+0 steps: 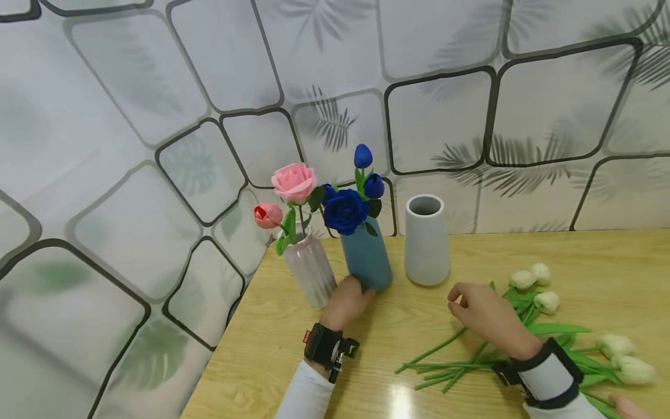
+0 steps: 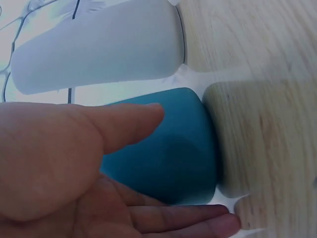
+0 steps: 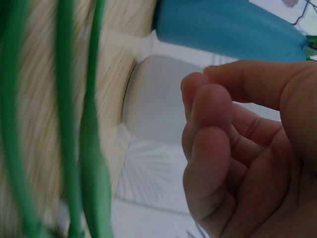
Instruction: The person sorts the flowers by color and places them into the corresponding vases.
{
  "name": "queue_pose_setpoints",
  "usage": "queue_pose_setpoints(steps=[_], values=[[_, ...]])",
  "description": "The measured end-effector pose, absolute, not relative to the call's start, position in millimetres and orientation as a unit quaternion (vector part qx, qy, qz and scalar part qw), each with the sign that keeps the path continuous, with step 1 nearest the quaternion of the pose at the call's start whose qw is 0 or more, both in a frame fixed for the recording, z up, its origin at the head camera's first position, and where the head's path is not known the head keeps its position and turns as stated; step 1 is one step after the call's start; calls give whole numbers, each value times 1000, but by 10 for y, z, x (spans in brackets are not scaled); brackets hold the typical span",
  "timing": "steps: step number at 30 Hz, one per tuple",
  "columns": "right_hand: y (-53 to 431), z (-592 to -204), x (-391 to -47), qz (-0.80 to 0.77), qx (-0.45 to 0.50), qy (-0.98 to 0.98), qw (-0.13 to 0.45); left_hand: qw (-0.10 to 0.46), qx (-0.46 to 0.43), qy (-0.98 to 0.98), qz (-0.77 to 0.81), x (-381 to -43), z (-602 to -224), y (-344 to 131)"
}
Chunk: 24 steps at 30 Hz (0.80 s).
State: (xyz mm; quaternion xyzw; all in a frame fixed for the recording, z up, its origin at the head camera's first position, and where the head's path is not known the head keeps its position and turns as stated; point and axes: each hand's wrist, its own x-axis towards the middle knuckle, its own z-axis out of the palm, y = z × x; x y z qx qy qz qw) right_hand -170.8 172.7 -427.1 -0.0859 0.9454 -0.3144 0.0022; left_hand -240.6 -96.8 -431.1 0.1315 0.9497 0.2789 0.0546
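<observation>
In the head view my left hand [image 1: 346,302] touches the lower part of a blue vase [image 1: 368,256], which holds blue flowers [image 1: 346,210]. Its thumb lies against the vase in the left wrist view; the visible fingers extend fairly straight along the other side. My right hand [image 1: 489,317] is above the table, its fingers loosely curled with nothing between them. Under and beside it lie white tulips [image 1: 615,346] with green stems [image 1: 434,366]. A plain white vase [image 1: 426,244] stands upright between the hands, farther back, with no flowers in it.
A ribbed pale vase [image 1: 310,270] with a pink rose [image 1: 294,181] and a pink tulip [image 1: 268,215] stands left of the blue one. Patterned cloth [image 1: 439,122] rises behind the wooden table [image 1: 251,355]. Part of another hand [image 1: 626,407] shows at the bottom right.
</observation>
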Motion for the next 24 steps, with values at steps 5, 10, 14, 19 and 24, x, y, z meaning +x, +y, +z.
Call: queue_pose_setpoints(steps=[5, 10, 14, 19, 24], values=[[1952, -4286, -1663, -283, -88, 955, 35, 49, 153, 952, 259, -2340, -4267, -948], [2010, -4371, -1619, -274, -91, 957, 37, 46, 159, 959, 230, -2302, -4256, -928], [1914, -4463, -1590, -273, -93, 957, 38, 47, 162, 963, 208, -2280, -4258, -907], [1785, -4524, -1588, -283, -109, 952, 45, 47, 168, 966, 189, -2249, -4246, -883], [1777, -4552, -1565, -288, -93, 952, 45, 49, 173, 968, 176, -2233, -4252, -843]])
